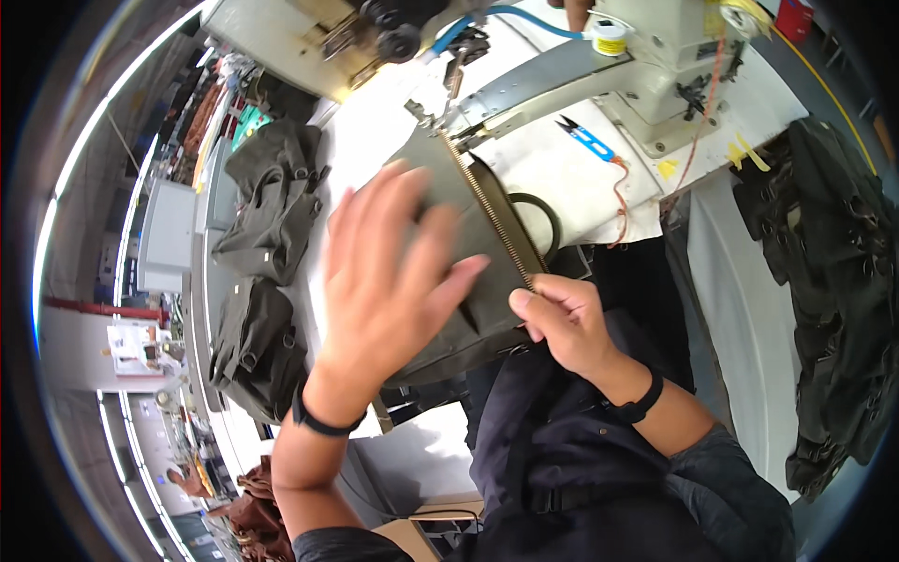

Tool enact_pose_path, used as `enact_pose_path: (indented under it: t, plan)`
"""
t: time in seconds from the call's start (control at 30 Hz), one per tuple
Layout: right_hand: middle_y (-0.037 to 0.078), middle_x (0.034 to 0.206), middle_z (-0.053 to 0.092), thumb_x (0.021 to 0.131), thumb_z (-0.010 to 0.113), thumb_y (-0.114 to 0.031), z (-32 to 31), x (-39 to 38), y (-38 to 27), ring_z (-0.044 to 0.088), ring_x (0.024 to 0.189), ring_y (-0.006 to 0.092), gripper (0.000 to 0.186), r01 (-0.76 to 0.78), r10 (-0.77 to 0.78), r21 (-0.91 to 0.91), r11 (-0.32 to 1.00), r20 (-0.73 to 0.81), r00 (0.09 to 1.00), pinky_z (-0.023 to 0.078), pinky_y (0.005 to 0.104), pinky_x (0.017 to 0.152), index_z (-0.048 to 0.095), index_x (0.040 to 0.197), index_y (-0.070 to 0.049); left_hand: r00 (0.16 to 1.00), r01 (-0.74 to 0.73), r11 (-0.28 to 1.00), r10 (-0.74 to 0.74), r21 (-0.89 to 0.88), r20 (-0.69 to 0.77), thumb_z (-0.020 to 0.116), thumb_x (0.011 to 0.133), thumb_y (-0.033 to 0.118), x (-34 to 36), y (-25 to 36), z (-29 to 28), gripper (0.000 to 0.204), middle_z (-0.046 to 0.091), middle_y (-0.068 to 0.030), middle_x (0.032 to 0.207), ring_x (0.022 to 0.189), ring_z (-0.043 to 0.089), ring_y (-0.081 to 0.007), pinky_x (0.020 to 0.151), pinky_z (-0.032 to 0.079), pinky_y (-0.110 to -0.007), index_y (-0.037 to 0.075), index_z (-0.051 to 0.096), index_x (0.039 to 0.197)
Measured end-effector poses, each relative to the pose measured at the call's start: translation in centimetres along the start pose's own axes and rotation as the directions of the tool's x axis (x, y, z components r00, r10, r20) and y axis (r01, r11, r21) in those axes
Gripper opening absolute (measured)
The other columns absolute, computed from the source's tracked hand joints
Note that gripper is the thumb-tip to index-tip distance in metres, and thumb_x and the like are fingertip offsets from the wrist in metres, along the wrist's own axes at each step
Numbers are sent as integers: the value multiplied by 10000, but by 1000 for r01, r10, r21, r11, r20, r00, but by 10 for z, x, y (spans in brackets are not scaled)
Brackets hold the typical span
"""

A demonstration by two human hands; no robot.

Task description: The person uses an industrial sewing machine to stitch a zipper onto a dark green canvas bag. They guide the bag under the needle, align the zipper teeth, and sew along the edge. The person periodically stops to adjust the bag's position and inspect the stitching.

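A dark olive bag (438, 324) with a long brass zipper (489, 208) lies at the sewing machine (655, 94), the zipper's far end under the presser foot (423, 120). My left hand (393, 262), blurred, is over the bag with its fingers apart. My right hand (557, 318) pinches the near end of the zipper at the bag's edge. A dark loop handle (552, 223) curves out beside the zipper onto the white work surface.
Blue thread snips (586, 140) lie right of the bag; a yellow-labelled spool (609, 37) sits on the machine. Olive bags are piled at the left (267, 201) and hang at the right (815, 309). A brown-skinned bare arm of someone is not clearly discernible; fingertips (571, 11) show at the top.
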State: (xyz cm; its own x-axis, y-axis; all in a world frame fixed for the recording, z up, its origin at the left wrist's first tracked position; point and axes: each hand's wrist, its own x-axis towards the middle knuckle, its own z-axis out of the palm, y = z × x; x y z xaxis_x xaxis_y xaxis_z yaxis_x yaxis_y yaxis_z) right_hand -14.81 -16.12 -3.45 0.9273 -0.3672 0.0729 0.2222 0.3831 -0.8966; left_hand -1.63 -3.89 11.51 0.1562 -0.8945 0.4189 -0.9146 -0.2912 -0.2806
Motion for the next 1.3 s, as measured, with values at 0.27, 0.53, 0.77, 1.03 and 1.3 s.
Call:
enact_pose_path:
  t: [0.27, 0.53, 0.77, 1.03, 1.3]
  plan:
    - [-29, 694, 533, 1058, 625, -173, 9, -1, -11, 477, 584, 47, 347, -128, 100, 479, 869, 84, 991, 443, 244, 577, 561, 735, -64, 882, 384, 888, -434, 255, 182, 773, 906, 170, -70, 11, -22, 238, 658, -114, 1169, 1351, 565, -329, 1246, 231, -594, 78, 694, 1111]
    - [15, 751, 604, 1059, 618, -187, 18, -6, -11, 520, 619, 61, 302, -195, 174, 482, 854, 89, 981, 410, 225, 554, 627, 803, -28, 862, 417, 907, -417, 67, 288, 448, 951, 778, -62, 64, 6, 894, 545, -137, 1511, 1467, 396, -359, 1250, -5, -624, 87, 534, 1512]
    - [36, 735, 614, 1047, 629, -130, 11, -9, -14, 527, 604, 76, 282, -302, 274, 562, 770, 136, 952, 409, 243, 545, 621, 787, -22, 870, 460, 879, -418, -126, 263, 566, 981, 627, -64, 77, 11, 617, 558, -208, 1505, 1383, 408, -398, 1181, 214, -599, 212, 672, 1425]
    - [-34, 653, 538, 1044, 629, -77, 13, -7, -33, 435, 583, 8, 305, -101, 93, 149, 984, 63, 994, 317, 238, 499, 580, 747, -26, 900, 431, 862, -391, -267, 192, 395, 1084, 577, -58, 76, 27, 591, 650, -170, 1405, 1266, 508, -334, 1051, 410, -462, 171, 686, 1399]
    - [-28, 635, 557, 1051, 639, -136, 16, -11, -34, 457, 561, 14, 351, -233, 241, 309, 922, 13, 971, 328, 230, 480, 580, 717, -47, 902, 421, 872, -373, -248, 219, 348, 1100, 546, -43, 74, 22, 604, 668, -96, 1401, 1279, 517, -271, 1066, 394, -461, 143, 688, 1396]
